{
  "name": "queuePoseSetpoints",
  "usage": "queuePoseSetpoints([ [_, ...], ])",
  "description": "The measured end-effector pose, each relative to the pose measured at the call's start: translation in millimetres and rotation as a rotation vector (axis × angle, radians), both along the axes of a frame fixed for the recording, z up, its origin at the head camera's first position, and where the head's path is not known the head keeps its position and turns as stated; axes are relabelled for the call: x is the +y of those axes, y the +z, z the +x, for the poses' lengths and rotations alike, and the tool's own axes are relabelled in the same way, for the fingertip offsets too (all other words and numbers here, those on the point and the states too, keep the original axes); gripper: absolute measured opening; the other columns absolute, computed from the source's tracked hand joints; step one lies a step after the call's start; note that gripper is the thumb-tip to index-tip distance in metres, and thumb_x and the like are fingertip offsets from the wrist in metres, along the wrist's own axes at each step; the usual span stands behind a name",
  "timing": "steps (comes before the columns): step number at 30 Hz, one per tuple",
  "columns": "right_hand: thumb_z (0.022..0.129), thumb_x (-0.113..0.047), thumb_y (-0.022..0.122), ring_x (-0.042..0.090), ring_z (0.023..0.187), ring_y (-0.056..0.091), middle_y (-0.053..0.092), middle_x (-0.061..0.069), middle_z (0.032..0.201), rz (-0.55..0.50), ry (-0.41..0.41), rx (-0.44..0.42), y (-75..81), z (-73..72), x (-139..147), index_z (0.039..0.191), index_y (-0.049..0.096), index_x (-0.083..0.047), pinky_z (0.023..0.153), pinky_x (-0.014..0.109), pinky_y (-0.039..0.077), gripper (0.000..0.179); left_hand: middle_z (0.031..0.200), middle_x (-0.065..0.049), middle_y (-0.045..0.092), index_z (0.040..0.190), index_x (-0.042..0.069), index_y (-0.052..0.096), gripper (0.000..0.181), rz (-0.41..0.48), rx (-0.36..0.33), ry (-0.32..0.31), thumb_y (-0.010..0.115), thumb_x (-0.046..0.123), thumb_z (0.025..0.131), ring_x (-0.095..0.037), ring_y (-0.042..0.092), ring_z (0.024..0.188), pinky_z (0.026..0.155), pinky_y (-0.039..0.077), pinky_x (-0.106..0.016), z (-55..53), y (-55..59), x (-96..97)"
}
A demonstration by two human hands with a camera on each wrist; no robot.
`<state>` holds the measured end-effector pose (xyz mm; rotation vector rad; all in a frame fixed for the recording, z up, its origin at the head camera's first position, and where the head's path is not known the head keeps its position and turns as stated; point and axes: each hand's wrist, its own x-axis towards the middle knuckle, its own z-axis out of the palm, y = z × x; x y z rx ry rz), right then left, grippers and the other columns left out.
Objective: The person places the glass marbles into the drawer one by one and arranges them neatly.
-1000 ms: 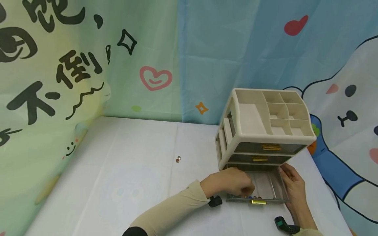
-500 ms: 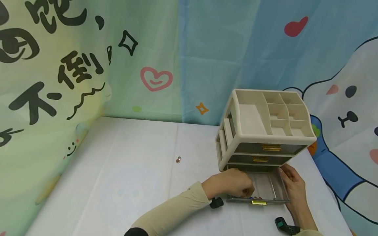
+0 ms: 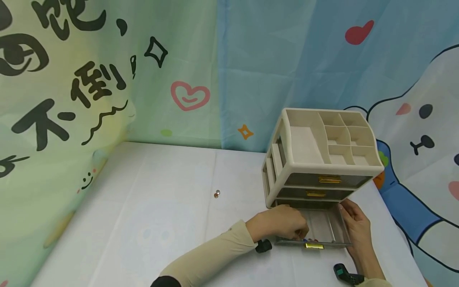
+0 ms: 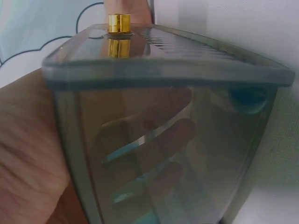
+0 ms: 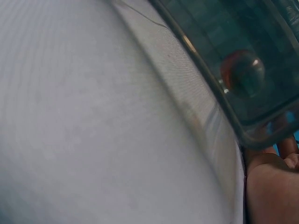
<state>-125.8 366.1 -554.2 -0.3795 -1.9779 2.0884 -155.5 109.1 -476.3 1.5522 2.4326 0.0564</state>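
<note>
My left hand [image 3: 285,222] reaches over the left wall of the pulled-out bottom drawer [image 3: 322,225], its fingers bent down inside. Through the clear wall in the left wrist view, several fingers [image 4: 159,140] show; whether they pinch anything I cannot tell. Small marbles [image 3: 311,240] lie along the drawer's front, by the fingertips. One bluish marble [image 4: 247,99] shows in the left wrist view, a reddish, glassy marble [image 5: 242,72] in the right wrist view. My right hand [image 3: 358,227] grips the drawer's right side near the cabinet. The drawer has a gold handle [image 3: 314,246].
The cream cabinet [image 3: 308,147] stands above the drawer, with open compartments on top and two closed drawers with gold handles. Two small marbles [image 3: 216,194] lie on the white table [image 3: 161,207] to the left. A printed cloth [image 3: 265,71] hangs behind.
</note>
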Motion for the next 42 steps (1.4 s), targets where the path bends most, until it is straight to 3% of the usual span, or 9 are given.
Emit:
queuePoseSetpoints([
  [13,0.102,-0.010,0.066,-0.008,0.113,0.063,0.071,-0.024,0.119,0.024,-0.015,-0.022,-2.2,-0.6,-0.4,0.141,0.063,-0.008,0.093,0.006,0.045,0.039,0.098,0.026,0.072,0.103,0.039,0.079,0.008,0.013,-0.002,0.003,0.073,0.040,0.097,0.009,0.061,0.087,0.099,0.050,-0.022,-1.2,-0.9,-1.4],
  [18,0.102,-0.010,0.066,-0.006,0.112,0.063,0.071,-0.023,0.119,0.013,-0.007,-0.023,-3.7,0.2,-1.2,0.142,0.063,-0.009,0.091,0.006,0.046,0.040,0.108,0.025,0.072,0.109,0.038,0.078,0.012,0.063,0.013,-0.001,0.070,0.040,0.100,0.007,0.063,0.096,0.096,0.051,-0.020,-0.5,-2.1,-6.7],
  [24,0.102,-0.008,0.066,-0.004,0.116,0.063,0.071,-0.019,0.122,0.012,0.001,0.017,-1.6,1.5,-3.0,0.143,0.061,-0.005,0.094,0.007,0.047,0.041,0.126,0.021,0.068,0.114,0.038,0.077,0.016,0.179,0.098,0.007,0.068,0.039,0.102,-0.001,0.063,0.115,0.100,0.051,-0.021,1.5,-1.3,-20.4],
  [29,0.103,-0.008,0.065,-0.006,0.117,0.063,0.071,-0.019,0.123,0.025,0.011,0.032,-1.7,1.8,-2.9,0.142,0.061,-0.005,0.094,0.006,0.047,0.040,0.123,0.017,0.069,0.115,0.035,0.077,0.016,0.336,0.200,0.023,0.066,0.038,0.103,-0.004,0.064,0.114,0.099,0.050,-0.020,2.4,-5.6,-37.5],
  [35,0.103,-0.007,0.064,-0.007,0.113,0.064,0.071,-0.021,0.121,0.027,0.016,0.030,-2.4,1.5,0.2,0.142,0.062,-0.006,0.092,0.005,0.047,0.039,0.117,0.013,0.071,0.112,0.029,0.078,0.014,0.495,0.174,0.028,0.069,0.032,0.102,-0.005,0.065,0.111,0.099,0.048,-0.018,6.4,-1.6,-57.8],
  [42,0.103,-0.005,0.064,-0.006,0.113,0.064,0.072,-0.020,0.121,-0.005,0.023,0.046,-1.4,1.1,1.2,0.142,0.062,-0.006,0.092,0.006,0.048,0.039,0.116,0.012,0.071,0.110,0.027,0.079,0.013,0.560,0.139,0.072,0.070,0.030,0.101,-0.006,0.064,0.112,0.099,0.048,-0.017,10.2,7.1,-78.4],
])
